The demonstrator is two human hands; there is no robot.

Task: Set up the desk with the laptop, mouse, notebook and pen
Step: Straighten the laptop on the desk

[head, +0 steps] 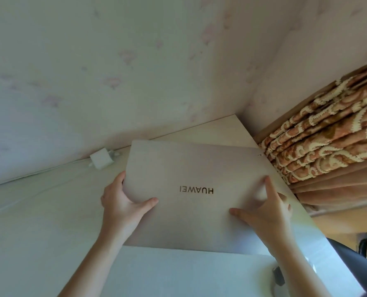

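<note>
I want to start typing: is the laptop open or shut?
Shut: the laptop shows only its logo lid, gripped by left hand and right hand.

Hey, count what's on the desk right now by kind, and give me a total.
Closed silver laptop, held by the left hand and right hand: 1
White charger block: 1
Small dark object, too unclear to name: 1
Total: 3

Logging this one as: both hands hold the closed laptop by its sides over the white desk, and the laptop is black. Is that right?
Not quite. The head view shows the laptop is silver-grey, not black. The rest stands: the left hand and right hand hold it closed by its sides over the white desk.
</note>
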